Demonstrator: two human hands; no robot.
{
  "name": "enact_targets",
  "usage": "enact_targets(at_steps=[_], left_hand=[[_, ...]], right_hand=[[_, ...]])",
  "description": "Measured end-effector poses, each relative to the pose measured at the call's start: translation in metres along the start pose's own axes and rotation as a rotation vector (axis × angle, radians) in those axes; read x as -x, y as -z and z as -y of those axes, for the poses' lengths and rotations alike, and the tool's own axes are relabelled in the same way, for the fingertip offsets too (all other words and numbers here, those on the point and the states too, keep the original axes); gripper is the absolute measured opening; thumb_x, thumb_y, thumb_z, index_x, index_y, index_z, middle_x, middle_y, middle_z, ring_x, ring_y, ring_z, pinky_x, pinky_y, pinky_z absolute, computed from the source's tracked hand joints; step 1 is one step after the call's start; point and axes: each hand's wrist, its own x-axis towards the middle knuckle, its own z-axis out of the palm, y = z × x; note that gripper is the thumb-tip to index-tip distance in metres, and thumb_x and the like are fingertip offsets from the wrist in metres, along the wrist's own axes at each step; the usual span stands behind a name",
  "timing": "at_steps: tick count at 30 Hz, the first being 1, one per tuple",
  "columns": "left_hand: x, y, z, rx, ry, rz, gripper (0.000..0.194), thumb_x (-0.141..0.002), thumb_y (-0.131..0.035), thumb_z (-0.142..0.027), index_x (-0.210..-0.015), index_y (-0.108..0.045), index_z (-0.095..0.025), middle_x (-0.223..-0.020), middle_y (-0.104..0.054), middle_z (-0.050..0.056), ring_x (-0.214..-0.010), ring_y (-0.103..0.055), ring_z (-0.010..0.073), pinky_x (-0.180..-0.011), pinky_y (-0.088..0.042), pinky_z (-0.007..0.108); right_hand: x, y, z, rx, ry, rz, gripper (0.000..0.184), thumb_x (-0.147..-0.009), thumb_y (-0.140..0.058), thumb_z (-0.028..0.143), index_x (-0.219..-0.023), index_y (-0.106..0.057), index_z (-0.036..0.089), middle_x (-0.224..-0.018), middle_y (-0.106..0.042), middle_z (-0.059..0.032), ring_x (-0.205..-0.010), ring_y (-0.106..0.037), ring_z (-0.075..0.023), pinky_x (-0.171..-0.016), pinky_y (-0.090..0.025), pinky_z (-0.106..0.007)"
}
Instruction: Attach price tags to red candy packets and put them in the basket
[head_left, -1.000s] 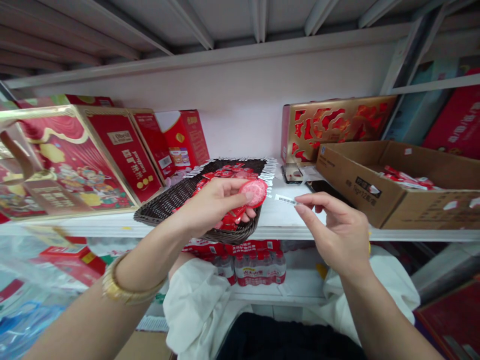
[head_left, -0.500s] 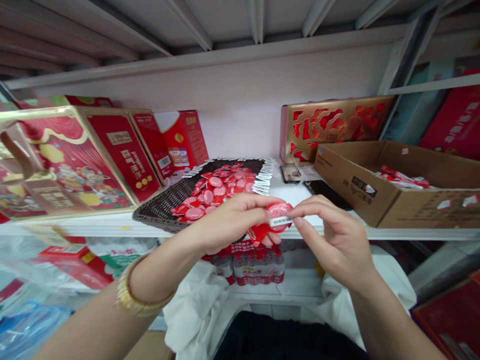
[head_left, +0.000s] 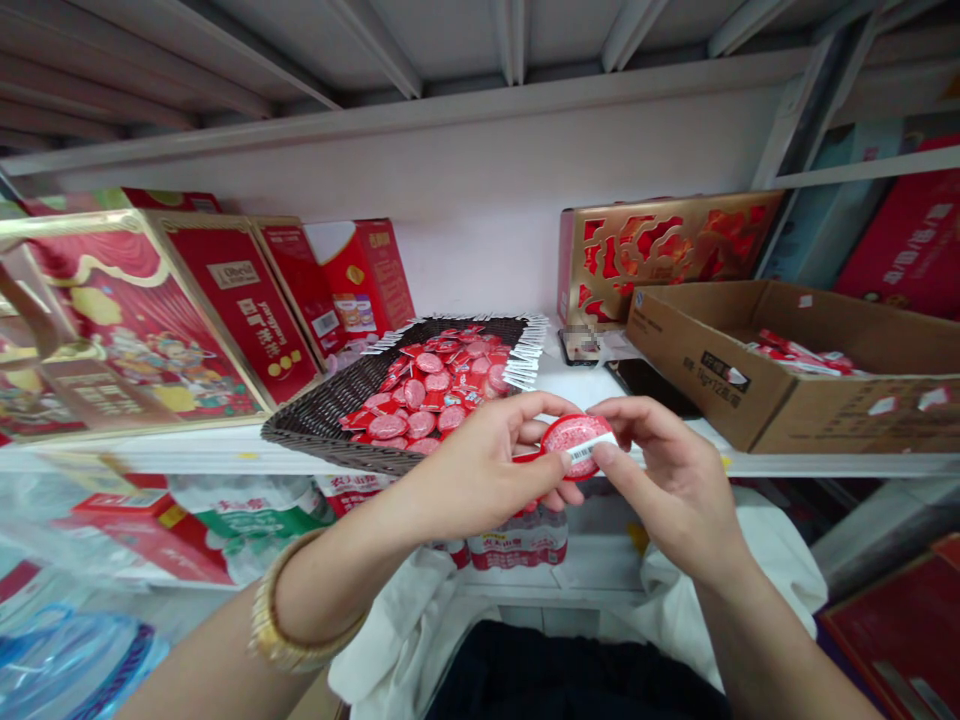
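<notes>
My left hand (head_left: pixel 480 470) pinches a small round red snack packet (head_left: pixel 571 442) in front of the shelf edge. My right hand (head_left: pixel 660 480) presses a white barcode sticker (head_left: pixel 586 452) onto that packet with thumb and forefinger. Just behind my hands, a dark wicker basket (head_left: pixel 322 415) on the white shelf (head_left: pixel 225 450) holds several more of the same red packets (head_left: pixel 427 385). A strip of white stickers (head_left: pixel 525 355) lines the basket's far right rim.
Red and gold gift boxes (head_left: pixel 150 310) stand left of the basket, a gold cut-out box (head_left: pixel 660 245) behind right. An open cardboard carton (head_left: pixel 787 370) with red packets sits on the right. Bottled water packs (head_left: pixel 517 545) sit on the lower shelf.
My left hand came down and right from over the basket with the packet. My right hand brought the loose sticker onto it, and both hands now meet at the packet.
</notes>
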Motion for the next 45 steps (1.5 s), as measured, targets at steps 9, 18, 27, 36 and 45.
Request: enact_targets(at_steps=[9, 18, 27, 36, 45], left_hand=[[-0.002, -0.039, 0.036, 0.210, -0.069, -0.286, 0.023, -0.081, -0.067, -0.022, -0.100, -0.056, -0.016, -0.060, -0.063, -0.004, -0.050, -0.059, 0.0084, -0.050, -0.048, 0.018], [-0.023, -0.050, 0.072, 0.430, -0.131, -0.362, 0.028, -0.080, -0.070, -0.030, -0.098, -0.056, -0.014, -0.055, -0.061, -0.004, -0.046, -0.054, 0.0074, -0.049, -0.046, 0.018], [-0.033, -0.055, 0.077, 0.509, -0.121, -0.328, 0.030, -0.078, -0.073, -0.030, -0.097, -0.059, -0.012, -0.056, -0.062, -0.002, -0.048, -0.055, 0.0083, -0.052, -0.049, 0.020], [-0.040, -0.056, 0.080, 0.487, -0.121, -0.355, 0.030, -0.077, -0.074, -0.028, -0.097, -0.059, -0.011, -0.056, -0.062, -0.002, -0.049, -0.055, 0.0085, -0.051, -0.049, 0.020], [-0.041, -0.059, 0.077, 0.480, -0.113, -0.347, 0.030, -0.077, -0.074, -0.028, -0.097, -0.059, -0.011, -0.057, -0.063, -0.001, -0.050, -0.056, 0.0087, -0.053, -0.049, 0.020]], right_hand=[[0.011, 0.001, -0.008, -0.254, -0.118, -0.113, 0.008, -0.088, -0.065, 0.027, -0.094, -0.067, 0.022, -0.074, -0.064, 0.0011, -0.065, -0.058, -0.0110, -0.062, -0.049, -0.020], [0.018, 0.006, -0.022, -0.281, -0.236, -0.118, 0.013, -0.086, -0.069, 0.033, -0.092, -0.069, 0.022, -0.069, -0.067, 0.0010, -0.062, -0.061, -0.0105, -0.061, -0.051, -0.019], [0.019, 0.016, -0.030, -0.286, -0.285, -0.142, 0.019, -0.083, -0.072, 0.037, -0.091, -0.071, 0.021, -0.068, -0.068, 0.0004, -0.060, -0.061, -0.0103, -0.059, -0.050, -0.019], [0.020, 0.020, -0.031, -0.275, -0.310, -0.140, 0.024, -0.086, -0.066, 0.044, -0.090, -0.070, 0.020, -0.063, -0.065, 0.0006, -0.059, -0.059, -0.0116, -0.058, -0.049, -0.022], [0.023, 0.019, -0.037, -0.227, -0.357, -0.152, 0.025, -0.082, -0.071, 0.041, -0.095, -0.066, 0.019, -0.070, -0.068, -0.0006, -0.062, -0.059, -0.0126, -0.060, -0.046, -0.025]])
